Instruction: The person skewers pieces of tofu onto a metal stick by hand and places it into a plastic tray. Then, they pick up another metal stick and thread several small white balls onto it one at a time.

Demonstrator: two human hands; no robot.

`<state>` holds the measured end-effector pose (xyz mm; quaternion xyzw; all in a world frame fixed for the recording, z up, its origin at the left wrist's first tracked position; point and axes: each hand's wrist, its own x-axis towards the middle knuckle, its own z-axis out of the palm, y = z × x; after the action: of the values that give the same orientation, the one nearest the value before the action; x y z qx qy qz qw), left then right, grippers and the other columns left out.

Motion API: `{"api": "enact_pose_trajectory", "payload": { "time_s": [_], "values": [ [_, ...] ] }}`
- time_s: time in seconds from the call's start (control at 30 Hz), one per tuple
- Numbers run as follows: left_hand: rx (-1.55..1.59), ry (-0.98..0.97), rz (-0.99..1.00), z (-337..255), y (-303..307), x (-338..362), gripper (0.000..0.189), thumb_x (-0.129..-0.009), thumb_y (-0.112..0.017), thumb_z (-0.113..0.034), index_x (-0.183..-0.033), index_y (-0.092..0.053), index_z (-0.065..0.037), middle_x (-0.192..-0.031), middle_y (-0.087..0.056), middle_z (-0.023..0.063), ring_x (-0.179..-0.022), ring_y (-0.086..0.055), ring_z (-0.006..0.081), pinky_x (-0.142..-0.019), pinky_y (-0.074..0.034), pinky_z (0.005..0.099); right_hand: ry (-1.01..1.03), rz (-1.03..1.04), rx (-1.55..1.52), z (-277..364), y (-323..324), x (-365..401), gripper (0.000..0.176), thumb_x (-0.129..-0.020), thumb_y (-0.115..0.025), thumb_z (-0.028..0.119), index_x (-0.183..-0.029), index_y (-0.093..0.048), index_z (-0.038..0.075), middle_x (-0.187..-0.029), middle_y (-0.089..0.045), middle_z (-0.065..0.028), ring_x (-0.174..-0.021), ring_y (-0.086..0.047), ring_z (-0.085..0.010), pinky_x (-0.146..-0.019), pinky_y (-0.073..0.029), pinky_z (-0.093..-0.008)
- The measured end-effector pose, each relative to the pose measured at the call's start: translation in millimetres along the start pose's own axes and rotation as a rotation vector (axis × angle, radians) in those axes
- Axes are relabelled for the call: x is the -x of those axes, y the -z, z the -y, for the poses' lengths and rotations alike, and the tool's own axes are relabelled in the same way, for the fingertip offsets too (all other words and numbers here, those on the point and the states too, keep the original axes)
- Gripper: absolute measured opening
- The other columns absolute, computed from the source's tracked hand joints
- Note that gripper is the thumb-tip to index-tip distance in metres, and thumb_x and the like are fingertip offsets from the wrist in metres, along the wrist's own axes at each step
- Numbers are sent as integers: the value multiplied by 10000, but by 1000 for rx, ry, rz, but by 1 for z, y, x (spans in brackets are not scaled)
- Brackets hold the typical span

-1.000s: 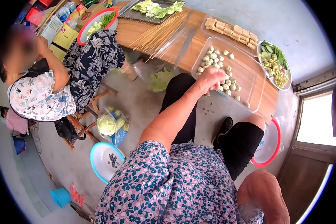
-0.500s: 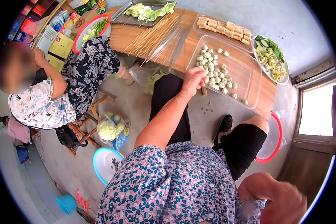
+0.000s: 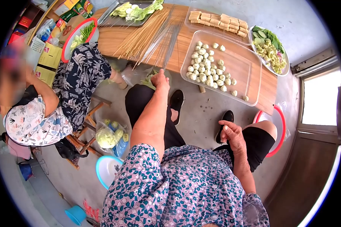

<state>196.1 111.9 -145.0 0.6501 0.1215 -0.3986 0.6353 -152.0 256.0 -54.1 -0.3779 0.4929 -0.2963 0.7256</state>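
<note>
My left hand (image 3: 161, 80) is closed at the table's front edge, touching or close to the near ends of the thin metal skewers (image 3: 169, 45); what its fingers hold is hidden. Wooden sticks (image 3: 142, 38) lie fanned out beside the metal ones. Over my lap, my right hand (image 3: 233, 137) hangs with nothing visible in it, the index finger stretched and the other fingers partly bent. To the right of my left hand, a clear tray (image 3: 246, 64) holds several speckled whitish balls (image 3: 206, 68), mostly grouped on its left side.
Behind the tray are rolled pieces (image 3: 219, 22) and a vegetable plate (image 3: 286, 68). A leaf tray (image 3: 106, 19) and red-rimmed basket (image 3: 66, 49) stand left. A seated person (image 3: 38, 117) is at the left. A bagged cabbage (image 3: 105, 138) and basins (image 3: 102, 178) are on the floor.
My left hand has moved left from the balls to the skewer ends. My right hand has come up from the lower right to over my lap. The view has shifted slightly.
</note>
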Motion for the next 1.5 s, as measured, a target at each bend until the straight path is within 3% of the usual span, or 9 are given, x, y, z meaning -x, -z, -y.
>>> {"api": "enact_pose_trajectory", "payload": {
  "time_s": [0.4, 0.47, 0.57, 0.77, 1.2, 1.3, 1.37, 1.43, 1.5],
  "values": [
    [-101, 49, 135, -4, -8, -6, 133, -752, -660, -86, -719, -536, -53, -616, -552, 44, -462, -511, 139, -370, -343, 243, -54, -67, -11, -5, 0, -11, 302, -864, -615, 262, -1071, -614, 42, -624, -565, 12, -463, -506, -71, -386, -315, -171],
    [-63, 73, 142, 0, -5, -7, 122, -753, -647, -71, -714, -533, -53, -611, -550, 46, -464, -515, 137, -366, -340, 237, -74, -68, -4, -6, 2, -14, 323, -875, -601, 241, -1102, -584, 12, -608, -536, -5, -465, -504, -95, -400, -388, -212],
    [65, 123, 226, 10, 2, -11, 110, -745, -633, -59, -718, -527, -52, -609, -539, 43, -464, -507, 132, -359, -336, 226, -94, -86, -23, -5, 0, -14, 309, -880, -593, 237, -1100, -587, 20, -611, -538, -3, -465, -504, -91, -389, -377, -209],
    [127, 220, 259, 10, 13, 21, 104, -737, -631, -80, -745, -528, -65, -620, -527, 32, -465, -490, 133, -360, -335, 228, -135, -101, -28, 1, -9, -13, 277, -871, -605, 216, -1069, -614, 23, -623, -555, -12, -468, -499, -95, -441, -406, -208],
    [125, 236, 586, -5, 28, 100, 76, -797, -578, -134, -762, -530, -86, -654, -533, 7, -503, -478, 105, -408, -344, 220, -106, -80, 79, 3, -16, -20, 242, -885, -580, 176, -1054, -615, 7, -617, -545, 1, -475, -496, -83, -458, -416, -211],
    [113, 183, 614, 2, 37, 145, 89, -807, -565, -133, -765, -514, -73, -663, -524, 10, -518, -470, 104, -426, -345, 216, 38, -155, 155, 4, -22, -21, 238, -881, -575, 130, -1078, -604, 1, -626, -538, 4, -491, -481, -75, -469, -410, -208],
    [54, 8, 737, 6, 46, 181, 80, -812, -550, -113, -771, -511, -57, -646, -510, 19, -508, -463, 98, -427, -344, 216, 308, -277, 274, 5, -28, -23, 253, -869, -581, 86, -1107, -588, 0, -630, -536, 11, -507, -466, -66, -485, -410, -208],
    [-78, -32, 880, 16, 58, 210, 62, -814, -540, -91, -782, -522, -42, -634, -502, 26, -490, -455, 94, -426, -342, 216, 388, -309, 417, 16, -35, -21, 352, -847, -576, 15, -1196, -533, 26, -682, -517, 8, -589, -477, -64, -536, -419, -217],
    [-161, 83, 907, 27, 63, 240, 76, -812, -551, -110, -779, -554, -42, -602, -503, 8, -455, -431, 70, -413, -327, 201, 714, -446, 560, 20, -41, -25, 530, -758, -640, -36, -1255, -482, 59, -754, -553, -68, -634, -533, -158, -604, -463, -274]
  ]
}}
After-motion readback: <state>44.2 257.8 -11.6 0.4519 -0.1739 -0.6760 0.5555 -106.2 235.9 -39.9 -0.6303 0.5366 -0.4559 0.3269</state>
